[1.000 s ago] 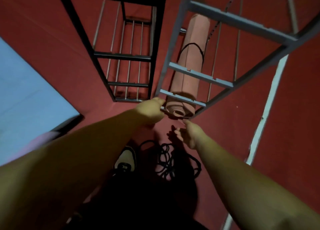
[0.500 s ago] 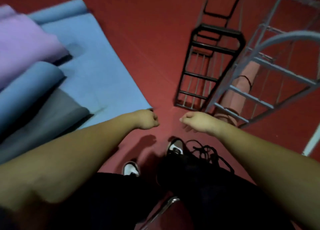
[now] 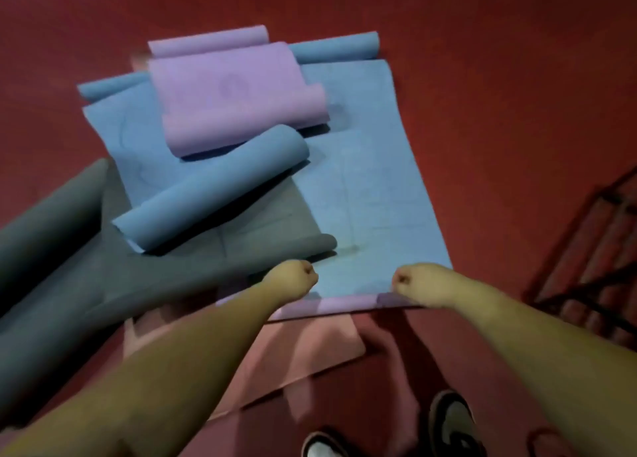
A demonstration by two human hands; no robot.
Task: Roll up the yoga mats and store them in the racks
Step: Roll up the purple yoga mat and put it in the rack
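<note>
Since the earlier frames, the view has been swung away from the racks and onto the pile of mats, and both fists have been carried over the near end of the big blue mat (image 3: 372,194).

Fingers of the left hand (image 3: 295,279) are curled into a closed fist, and nothing is seen held in them; the fist is raised over the boundary between the grey mat (image 3: 193,267) and the big blue mat. Fingers of the right hand (image 3: 418,284) are likewise curled tight with nothing seen in them, above the near right corner of the big blue mat. Whether either fist touches a mat cannot be told.

A lilac edge (image 3: 344,306) is seen just under the near end of the big blue mat, and a pink mat (image 3: 310,349) is spread beneath it, nearer the feet. A blue roll (image 3: 213,194) is laid partly across the grey mat, whose left end is curled up. A purple mat (image 3: 238,98), curled at both ends, is laid on top farther back. All of this lies on the red floor (image 3: 499,77).

At the right edge, part of a dark rack (image 3: 599,270) is seen, blurred. A shoe (image 3: 451,422) is seen at the bottom.
</note>
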